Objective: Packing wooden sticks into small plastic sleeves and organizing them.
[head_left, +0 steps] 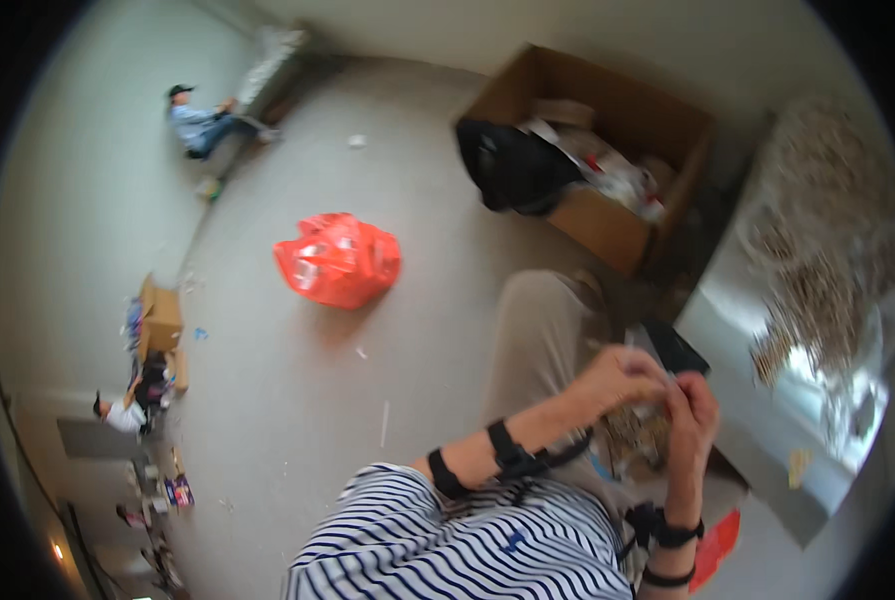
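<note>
My left hand (619, 382) and my right hand (694, 408) meet over my lap, the fingers of both pinched together. Between the fingertips there seems to be something small and pale, too blurred to name. Just below them, partly hidden by my hands, lies a heap of small tan pieces (635, 445). A dark flat object (675, 347) is right behind my fingers. To the right, a pale, shiny-topped table (727, 300) bears a large pile of thin tan pieces (812, 300) among clear plastic.
A big cardboard box (592, 225) holding wrappings stands ahead, a black bag (517, 168) over its edge. An orange-red plastic bag (339, 260) sits on the floor. Red material (715, 550) lies by my right wrist. People (202, 122) sit along the left wall near cartons (160, 315).
</note>
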The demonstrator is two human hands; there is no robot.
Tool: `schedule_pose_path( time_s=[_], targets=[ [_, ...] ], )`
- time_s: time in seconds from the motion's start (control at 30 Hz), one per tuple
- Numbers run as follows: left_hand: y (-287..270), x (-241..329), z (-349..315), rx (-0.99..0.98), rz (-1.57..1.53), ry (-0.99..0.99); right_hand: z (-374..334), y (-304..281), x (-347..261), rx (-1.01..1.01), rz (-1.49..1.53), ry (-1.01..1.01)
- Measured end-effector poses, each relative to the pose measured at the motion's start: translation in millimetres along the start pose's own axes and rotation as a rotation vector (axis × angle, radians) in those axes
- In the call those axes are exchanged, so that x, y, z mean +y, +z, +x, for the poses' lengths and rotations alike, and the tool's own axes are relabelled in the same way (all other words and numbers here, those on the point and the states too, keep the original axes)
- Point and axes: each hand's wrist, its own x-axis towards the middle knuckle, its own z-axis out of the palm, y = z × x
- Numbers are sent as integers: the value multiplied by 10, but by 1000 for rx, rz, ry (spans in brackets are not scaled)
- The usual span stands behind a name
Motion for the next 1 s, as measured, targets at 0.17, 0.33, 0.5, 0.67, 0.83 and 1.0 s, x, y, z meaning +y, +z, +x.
schedule_pose_path(
  time_s=[0.17, 0.33, 0.5, 0.67, 0.83, 1.0],
  targets=[
    [-209, -23, 73, 105, -142, 28, 63, 103, -96, -9, 77, 158],
    [-251, -91, 208, 128, -334, -18, 15, 101, 86, 17, 146, 254],
    [-319, -209, 252, 59, -439, -51, -1, 76, 158, 25, 113, 288],
    [-306, -255, 270, 124, -471, -67, 11, 67, 198, 12, 124, 314],
    [-181, -195, 229, 133, -299, -65, 122, 145, 20, -12, 302, 362],
    [-160, -55, 157, 32, -167, -121, 184, 157, 43, 43, 384, 257]
  ],
)
